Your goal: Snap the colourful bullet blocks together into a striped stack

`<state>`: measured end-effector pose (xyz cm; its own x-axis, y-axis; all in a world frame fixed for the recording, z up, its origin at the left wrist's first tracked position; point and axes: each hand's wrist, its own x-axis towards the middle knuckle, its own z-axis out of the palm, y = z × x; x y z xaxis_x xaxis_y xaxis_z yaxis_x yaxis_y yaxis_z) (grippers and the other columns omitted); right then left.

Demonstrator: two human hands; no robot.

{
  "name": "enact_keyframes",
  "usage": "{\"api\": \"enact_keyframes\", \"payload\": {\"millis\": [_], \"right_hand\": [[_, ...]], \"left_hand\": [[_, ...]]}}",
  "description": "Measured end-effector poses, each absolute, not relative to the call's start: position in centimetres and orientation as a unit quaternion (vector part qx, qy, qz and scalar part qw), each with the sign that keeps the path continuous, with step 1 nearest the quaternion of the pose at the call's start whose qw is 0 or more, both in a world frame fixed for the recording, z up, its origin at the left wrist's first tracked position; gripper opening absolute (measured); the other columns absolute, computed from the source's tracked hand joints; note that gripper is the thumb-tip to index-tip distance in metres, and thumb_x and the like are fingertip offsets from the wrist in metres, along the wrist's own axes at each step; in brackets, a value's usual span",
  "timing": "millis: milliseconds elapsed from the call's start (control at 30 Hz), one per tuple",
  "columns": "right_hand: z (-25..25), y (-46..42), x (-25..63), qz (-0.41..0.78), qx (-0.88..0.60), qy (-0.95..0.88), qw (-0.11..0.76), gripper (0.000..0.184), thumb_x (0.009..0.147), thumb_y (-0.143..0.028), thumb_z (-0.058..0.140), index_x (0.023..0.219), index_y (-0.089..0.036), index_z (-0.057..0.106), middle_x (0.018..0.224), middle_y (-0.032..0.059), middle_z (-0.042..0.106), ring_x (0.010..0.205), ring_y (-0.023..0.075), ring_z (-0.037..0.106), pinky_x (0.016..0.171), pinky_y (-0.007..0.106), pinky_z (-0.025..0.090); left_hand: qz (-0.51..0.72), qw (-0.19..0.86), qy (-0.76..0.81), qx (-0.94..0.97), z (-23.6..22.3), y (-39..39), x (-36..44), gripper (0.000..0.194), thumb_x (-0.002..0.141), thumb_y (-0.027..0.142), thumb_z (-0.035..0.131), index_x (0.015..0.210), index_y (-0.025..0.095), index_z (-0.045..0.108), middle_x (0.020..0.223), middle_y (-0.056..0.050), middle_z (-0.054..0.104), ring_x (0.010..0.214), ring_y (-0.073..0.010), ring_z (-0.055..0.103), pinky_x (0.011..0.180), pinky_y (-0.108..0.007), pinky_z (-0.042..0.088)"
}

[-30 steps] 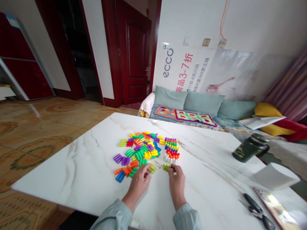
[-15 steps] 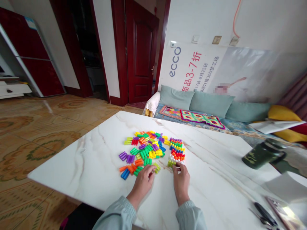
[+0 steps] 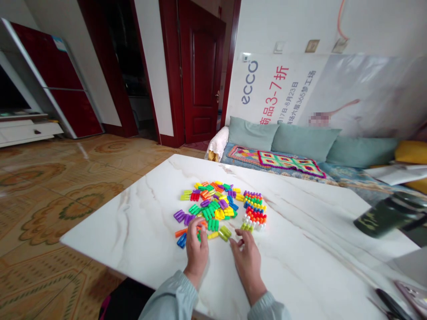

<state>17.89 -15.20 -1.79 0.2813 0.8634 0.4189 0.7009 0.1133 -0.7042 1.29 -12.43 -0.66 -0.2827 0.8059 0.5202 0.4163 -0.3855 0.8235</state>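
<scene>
A loose pile of small coloured plastic pegs lies on the white marble table. Beside it on the right sits a joined block of pegs in purple, green, yellow, blue, red, orange and white rows, with a yellow-green row at its near edge. My left hand rests on the pile's near edge, fingers curled over orange and green pegs. My right hand lies just short of the block, fingers spread, next to a yellow-green peg piece. I cannot see anything held in it.
A dark green mug stands at the table's right. Scissors and a flat card lie at the near right corner. Behind the table is a sofa with teal cushions. A red door and tiled floor are on the left.
My right hand has drawn back from the block, leaving the yellow-green row against it, and has opened. My left hand has shifted left onto the orange and green pegs. The view has panned left.
</scene>
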Motion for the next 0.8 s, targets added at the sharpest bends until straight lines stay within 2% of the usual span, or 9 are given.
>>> {"api": "enact_keyframes", "payload": {"millis": [100, 200, 267, 367, 467, 567, 667, 800], "right_hand": [[-1.7, -15.1, 16.7, 0.052, -0.651, -0.633, 0.416, 0.040, 0.083, -0.028, 0.057, 0.122, -0.022, 0.059, 0.115, 0.0082, 0.065, 0.093, 0.0223, 0.064, 0.077, 0.034, 0.052], [-1.5, -14.6, 16.0, 0.014, -0.620, -0.676, 0.398, 0.052, 0.080, -0.020, 0.059, 0.131, -0.024, 0.054, 0.127, 0.0093, 0.062, 0.115, 0.0282, 0.055, 0.093, 0.043, 0.046], [-1.4, -14.4, 15.8, 0.012, -0.604, -0.700, 0.381, 0.048, 0.080, -0.017, 0.058, 0.128, -0.025, 0.057, 0.123, 0.0085, 0.064, 0.114, 0.0287, 0.055, 0.093, 0.044, 0.045], [-1.5, -14.3, 15.7, 0.027, -0.594, -0.717, 0.364, 0.035, 0.082, -0.015, 0.056, 0.115, -0.024, 0.063, 0.113, 0.0072, 0.067, 0.106, 0.0260, 0.058, 0.092, 0.043, 0.044], [-1.9, -14.5, 15.9, 0.032, -0.593, -0.712, 0.373, 0.033, 0.081, -0.013, 0.056, 0.113, -0.022, 0.063, 0.111, 0.0078, 0.065, 0.104, 0.0247, 0.057, 0.092, 0.041, 0.044], [-2.1, -14.5, 16.1, 0.029, -0.593, -0.706, 0.385, 0.034, 0.080, -0.012, 0.056, 0.112, -0.022, 0.062, 0.110, 0.0081, 0.064, 0.104, 0.0249, 0.057, 0.089, 0.040, 0.045], [-2.0, -14.5, 16.0, 0.027, -0.590, -0.707, 0.389, 0.035, 0.080, -0.011, 0.056, 0.112, -0.022, 0.062, 0.109, 0.0076, 0.064, 0.103, 0.0249, 0.057, 0.089, 0.040, 0.045], [-2.0, -14.5, 16.0, 0.026, -0.581, -0.708, 0.401, 0.035, 0.079, -0.009, 0.056, 0.111, -0.022, 0.061, 0.109, 0.0073, 0.064, 0.100, 0.0244, 0.058, 0.088, 0.040, 0.046]], "left_hand": [[0.612, 0.173, 0.543, 0.549, -0.3, -12.6, 1.1, 0.030, 0.097, 0.029, 0.038, 0.125, 0.022, 0.045, 0.124, -0.013, 0.055, 0.114, -0.0229, 0.056, 0.096, -0.038, 0.049], [0.612, 0.156, 0.546, 0.551, -0.4, -12.6, 1.1, 0.036, 0.097, 0.029, 0.038, 0.133, 0.022, 0.039, 0.137, -0.014, 0.046, 0.126, -0.0244, 0.047, 0.104, -0.041, 0.043], [0.607, 0.125, 0.546, 0.563, -0.5, -12.4, 1.0, 0.037, 0.097, 0.027, 0.038, 0.134, 0.022, 0.038, 0.140, -0.015, 0.044, 0.130, -0.0251, 0.044, 0.107, -0.043, 0.039], [0.562, 0.065, 0.557, 0.608, -0.7, -11.5, 0.6, 0.033, 0.095, 0.024, 0.040, 0.127, 0.022, 0.046, 0.134, -0.014, 0.051, 0.126, -0.0269, 0.046, 0.107, -0.047, 0.037], [0.454, 0.027, 0.596, 0.662, -0.4, -10.2, 0.0, 0.029, 0.089, 0.020, 0.047, 0.117, 0.021, 0.055, 0.122, -0.012, 0.060, 0.121, -0.0321, 0.047, 0.103, -0.051, 0.035], [0.345, 0.017, 0.645, 0.682, 0.4, -8.6, -0.7, 0.037, 0.080, 0.018, 0.054, 0.117, 0.019, 0.058, 0.115, -0.014, 0.063, 0.115, -0.0366, 0.049, 0.097, -0.053, 0.036], [0.268, 0.014, 0.671, 0.691, 1.0, -7.5, -1.1, 0.044, 0.076, 0.016, 0.055, 0.119, 0.018, 0.059, 0.113, -0.014, 0.064, 0.111, -0.0363, 0.050, 0.094, -0.052, 0.035], [0.224, -0.003, 0.683, 0.696, 0.8, -6.8, -1.1, 0.041, 0.078, 0.019, 0.055, 0.117, 0.020, 0.063, 0.112, -0.011, 0.065, 0.110, -0.0329, 0.053, 0.093, -0.047, 0.036]]}}
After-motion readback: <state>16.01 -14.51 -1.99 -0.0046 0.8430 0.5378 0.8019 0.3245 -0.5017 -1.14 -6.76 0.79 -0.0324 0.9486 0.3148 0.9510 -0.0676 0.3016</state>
